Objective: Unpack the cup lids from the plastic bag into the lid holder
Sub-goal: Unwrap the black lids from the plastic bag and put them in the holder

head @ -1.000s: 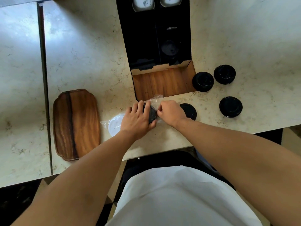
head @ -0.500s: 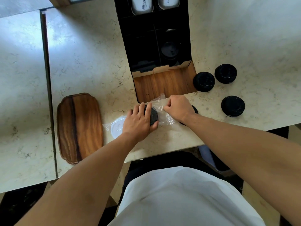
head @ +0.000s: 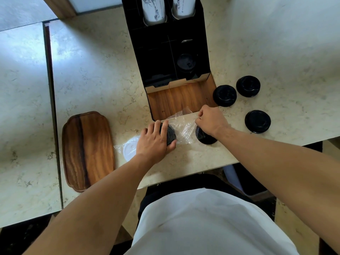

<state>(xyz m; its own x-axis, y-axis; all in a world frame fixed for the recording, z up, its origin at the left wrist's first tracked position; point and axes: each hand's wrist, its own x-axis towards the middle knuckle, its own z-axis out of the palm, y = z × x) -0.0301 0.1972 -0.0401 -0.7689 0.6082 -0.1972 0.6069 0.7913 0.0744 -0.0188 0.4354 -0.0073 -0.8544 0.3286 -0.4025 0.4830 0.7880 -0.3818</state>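
A clear plastic bag (head: 184, 127) lies on the marble counter in front of the black lid holder (head: 165, 52). My left hand (head: 155, 142) grips a stack of black lids (head: 170, 134) through the bag. My right hand (head: 211, 120) pinches the bag's open end, stretched out to the right. A black lid (head: 204, 138) lies under my right wrist. Three more black lids (head: 224, 95) (head: 248, 86) (head: 257, 121) sit on the counter to the right. One black lid (head: 186, 63) rests inside the holder's right compartment. A white lid (head: 129, 148) shows in the bag's left end.
A wooden tray (head: 88, 150) lies to the left of the bag. Two white paper cup stacks (head: 153, 10) stand in the holder's back slots. The holder's wooden base (head: 174, 102) juts toward me. The counter edge runs just below my hands.
My right hand has pulled the bag's open end farther to the right, stretching the plastic away from the lid stack. My left hand stays on the stack.
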